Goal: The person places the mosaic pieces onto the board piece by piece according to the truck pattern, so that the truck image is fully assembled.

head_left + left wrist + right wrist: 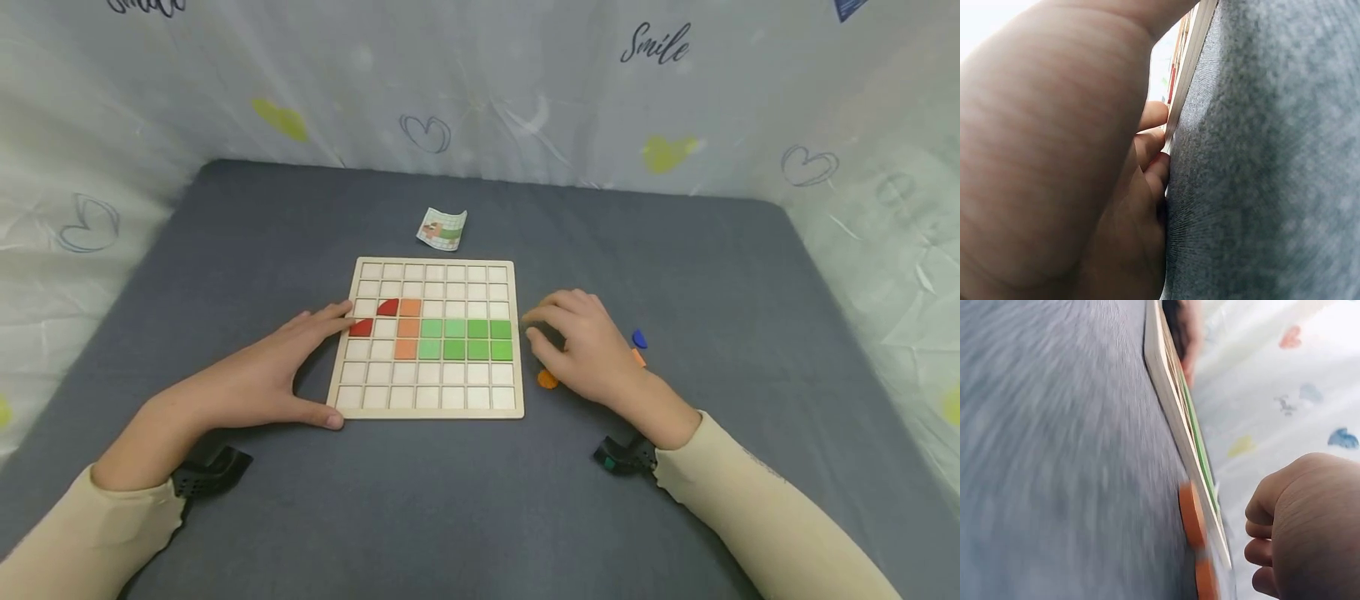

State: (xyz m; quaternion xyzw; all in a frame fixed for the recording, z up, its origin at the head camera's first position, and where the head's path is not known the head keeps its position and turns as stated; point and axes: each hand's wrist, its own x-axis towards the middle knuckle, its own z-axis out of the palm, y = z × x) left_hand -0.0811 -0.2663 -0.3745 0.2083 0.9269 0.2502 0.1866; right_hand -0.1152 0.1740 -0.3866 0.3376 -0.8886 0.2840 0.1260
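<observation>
Thirteen coloured pieces sit in the board, we count in the head view: two red rounded-edge pieces, three orange squares and eight green squares in two shades. The board lies flat on the worktop, between our hands. Above it is a small card with a coloured grid picture, too small for us to check against. Many cells are bare, so we judge the work well begun but unfinished: an orange disc, a blue piece and another orange piece lie off the board, near our right hand. Those fingers are loosely bent and apart, with nothing seen between them. Our left hand rests spread against the board's left side, grasping nothing.

From the left wrist, we see those fingers along the board's edge.

From the right wrist, two orange pieces lie just beside the board; our fingertips are hidden there.
</observation>
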